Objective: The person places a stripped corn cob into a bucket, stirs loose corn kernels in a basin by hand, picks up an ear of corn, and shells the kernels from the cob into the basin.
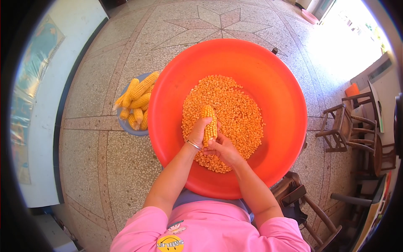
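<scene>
My left hand (198, 130) is closed around a yellow corn cob (209, 121), its thumb lying across the kernels. The cob points away from me, its near end towards my body. At that near end, the thumb and fingers of my right hand (225, 149) touch the cob, and part of them is hidden behind it. Both hands are over a large red plastic basin (281, 104). Loose corn kernels (233, 107) cover much of the basin's bottom.
A blue basin (138, 132) heaped with whole corn cobs (138, 94) stands left of the red one. On my right, a wooden chair (321, 233) holds a dark phone (293, 196). Farther right are more wooden chairs (338, 126); a pink basin (310, 17) sits near the bright doorway.
</scene>
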`<state>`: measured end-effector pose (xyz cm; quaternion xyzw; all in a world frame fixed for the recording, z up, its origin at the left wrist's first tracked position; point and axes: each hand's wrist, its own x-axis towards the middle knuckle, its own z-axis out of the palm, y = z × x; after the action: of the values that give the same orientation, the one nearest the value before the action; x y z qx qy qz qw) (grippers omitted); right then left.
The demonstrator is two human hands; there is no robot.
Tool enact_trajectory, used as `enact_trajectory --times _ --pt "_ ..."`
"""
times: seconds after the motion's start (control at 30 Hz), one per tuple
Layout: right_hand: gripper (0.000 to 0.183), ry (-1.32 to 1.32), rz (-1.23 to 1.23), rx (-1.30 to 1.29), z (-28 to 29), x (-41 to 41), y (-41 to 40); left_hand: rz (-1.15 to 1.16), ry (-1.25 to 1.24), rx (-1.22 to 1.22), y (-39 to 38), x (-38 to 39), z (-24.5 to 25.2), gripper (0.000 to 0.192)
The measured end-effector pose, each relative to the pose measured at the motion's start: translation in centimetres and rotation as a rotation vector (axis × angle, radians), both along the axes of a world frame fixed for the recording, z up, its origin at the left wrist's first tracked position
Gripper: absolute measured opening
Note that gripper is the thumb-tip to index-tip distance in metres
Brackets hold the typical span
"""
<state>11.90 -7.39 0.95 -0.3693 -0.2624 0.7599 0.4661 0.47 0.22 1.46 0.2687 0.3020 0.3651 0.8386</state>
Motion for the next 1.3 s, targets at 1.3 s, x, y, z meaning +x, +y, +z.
enact_trajectory --times 1.3 --pt "0.033 0.096 -0.091 -0.014 0.8 0.0 0.0 0.056 -0.139 -0.055 0.1 0.0 -1.3 0.048"
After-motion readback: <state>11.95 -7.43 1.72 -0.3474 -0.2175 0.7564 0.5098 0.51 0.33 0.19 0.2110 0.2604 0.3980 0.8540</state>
